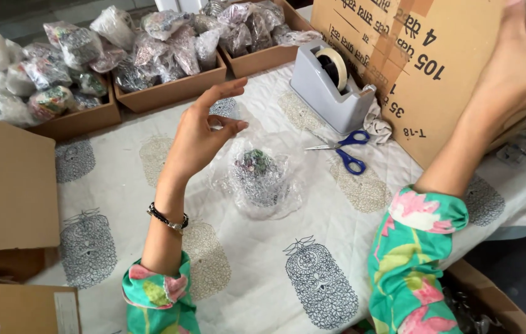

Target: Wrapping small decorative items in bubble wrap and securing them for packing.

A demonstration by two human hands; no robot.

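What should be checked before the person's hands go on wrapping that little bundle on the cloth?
1. Small item in clear bubble wrap rests on the printed white cloth: ok.
2. Left hand free: ok, fingers pinched above the bundle, not touching it; whether they hold a bit of tape, cannot tell.
3. Right hand free: not ok, raised against the big brown cardboard box.
4. Grey tape dispenser loaded with a roll: ok.
5. Blue-handled scissors within sight beside the dispenser: ok, lying closed.
6. Wrap fully closed around the item: cannot tell.

Home packing spot: tape dispenser [331,83], boxes of wrapped goods [170,89].
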